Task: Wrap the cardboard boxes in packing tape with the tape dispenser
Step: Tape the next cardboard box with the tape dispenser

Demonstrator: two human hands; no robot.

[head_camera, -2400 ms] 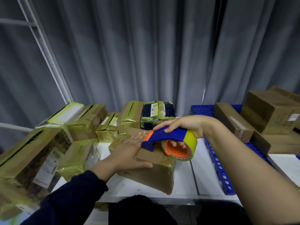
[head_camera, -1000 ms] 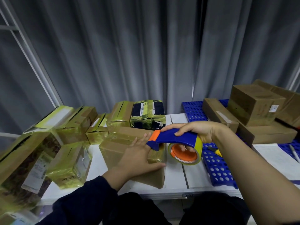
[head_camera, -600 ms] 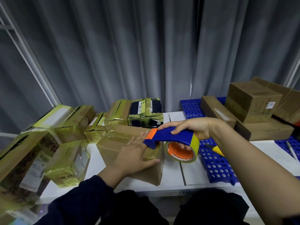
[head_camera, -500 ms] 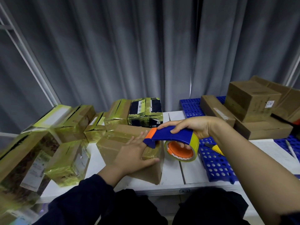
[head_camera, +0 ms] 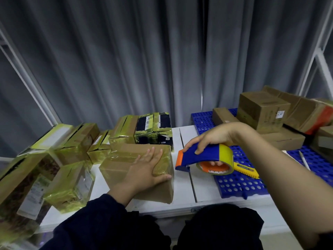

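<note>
Pressing flat on the partly taped brown cardboard box (head_camera: 119, 165) mid-way along the white table (head_camera: 183, 186), the left hand (head_camera: 147, 170) steadies it. The right hand (head_camera: 214, 136) grips the blue-and-orange tape dispenser (head_camera: 198, 156) just right of the box, not touching it. The strip probably should start on bare cardboard and be pulled taut.

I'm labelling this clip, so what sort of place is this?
Probably a parcel packing station: yellowish tape-wrapped cardboard boxes on a white table, plain brown cardboard boxes on blue perforated plastic panels, and a blue-and-orange tape dispenser.
</note>
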